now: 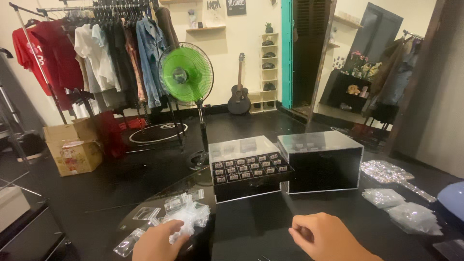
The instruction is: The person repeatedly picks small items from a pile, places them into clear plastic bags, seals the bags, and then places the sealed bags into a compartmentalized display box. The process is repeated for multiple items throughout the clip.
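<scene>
Two hands worked over small clear bags at a dark glass desk (pixel 270 227).

The left hand (pixel 157 241) lay on a heap of small clear bags (pixel 186 217) at the desk's near left edge, its fingers (pixel 175 227) curled down into the heap and grasping some of them. The right hand (pixel 324 237) hovered just over the bare desk to the right, fingers clenched loosely inward; I could not tell whether they held anything. Behind the hands stood an open display case (pixel 249 166) with rows of small tagged items, a closed black case (pixel 323 162) just beside it. More clear packets (pixel 408 212) lay at the right. A green fan (pixel 186 73) stood beyond.
</scene>
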